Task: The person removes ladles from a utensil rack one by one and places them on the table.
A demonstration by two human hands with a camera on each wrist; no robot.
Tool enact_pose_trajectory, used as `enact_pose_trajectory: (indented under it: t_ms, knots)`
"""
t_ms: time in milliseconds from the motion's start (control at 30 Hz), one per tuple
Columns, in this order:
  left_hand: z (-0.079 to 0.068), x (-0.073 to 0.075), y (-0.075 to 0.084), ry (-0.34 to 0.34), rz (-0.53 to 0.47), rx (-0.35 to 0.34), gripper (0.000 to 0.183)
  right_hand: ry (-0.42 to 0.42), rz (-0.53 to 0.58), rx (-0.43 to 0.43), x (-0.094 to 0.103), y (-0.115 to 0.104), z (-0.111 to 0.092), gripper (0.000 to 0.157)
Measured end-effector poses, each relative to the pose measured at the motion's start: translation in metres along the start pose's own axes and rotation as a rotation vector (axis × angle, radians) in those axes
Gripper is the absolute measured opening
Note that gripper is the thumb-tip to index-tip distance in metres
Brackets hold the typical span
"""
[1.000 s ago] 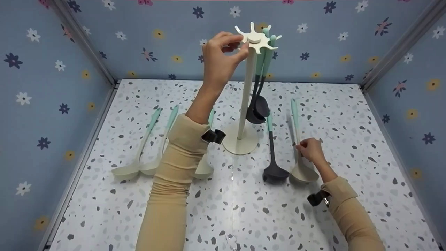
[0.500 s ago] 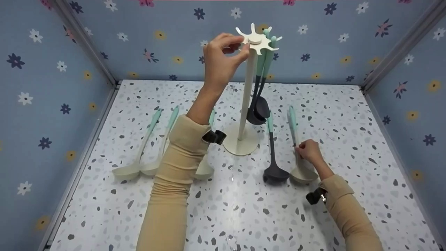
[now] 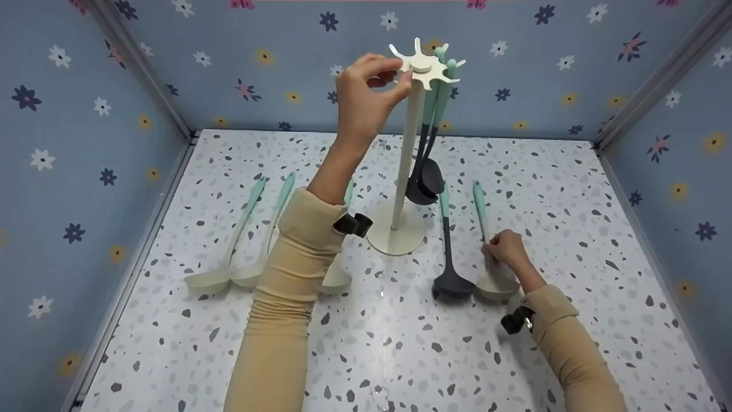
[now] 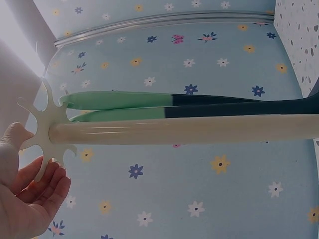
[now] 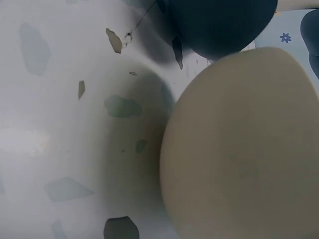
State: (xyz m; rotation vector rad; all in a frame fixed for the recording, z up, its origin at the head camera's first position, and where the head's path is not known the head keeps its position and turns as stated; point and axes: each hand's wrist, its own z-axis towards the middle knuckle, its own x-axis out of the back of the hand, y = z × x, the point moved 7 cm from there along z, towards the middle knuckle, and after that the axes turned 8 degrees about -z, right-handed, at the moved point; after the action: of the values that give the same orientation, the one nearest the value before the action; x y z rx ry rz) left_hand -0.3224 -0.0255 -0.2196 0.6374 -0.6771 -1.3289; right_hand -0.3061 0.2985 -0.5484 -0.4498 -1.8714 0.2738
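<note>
My left hand [image 3: 366, 103] pinches the hooked top of a cream utensil stand [image 3: 410, 143] between thumb and fingers. In the left wrist view the fingers curl around one hook arm of the stand's top disc [image 4: 46, 130]. Two black ladles [image 3: 426, 177] with mint handles hang from its right side. My right hand [image 3: 506, 247] pinches a beige ladle [image 3: 496, 286] low on its stem, above the bowl. That ladle's mint handle points away from me, and its bowl fills much of the right wrist view. Just left of it, another black ladle [image 3: 453, 283] lies on the table.
Several pale ladles lie on the left, among them one [image 3: 209, 280] farthest out and another [image 3: 336, 279] partly behind my left sleeve [image 3: 286, 286]. The stand's round base [image 3: 380, 240] rests mid-table. Flower-patterned walls [image 3: 286, 63] enclose the speckled table [image 3: 389, 343] at the back and sides.
The beige ladle's handle end has come down and toward me, with my right hand shifting slightly left. My left hand stays on the stand's top.
</note>
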Motion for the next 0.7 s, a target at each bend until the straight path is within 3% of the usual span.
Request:
enact_pose_trajectory:
  t_ms: [300, 700]
  knots:
    - [-0.0006, 0.0006, -0.0005, 0.006, 0.0, 0.008, 0.02, -0.021, 0.0, -0.049, -0.0021, 0.0032, 0.0, 0.025]
    - [-0.0002, -0.0003, -0.0004, 0.005, -0.002, -0.003, 0.02, 0.044, 0.024, -0.034, 0.0048, 0.0007, -0.0084, 0.024]
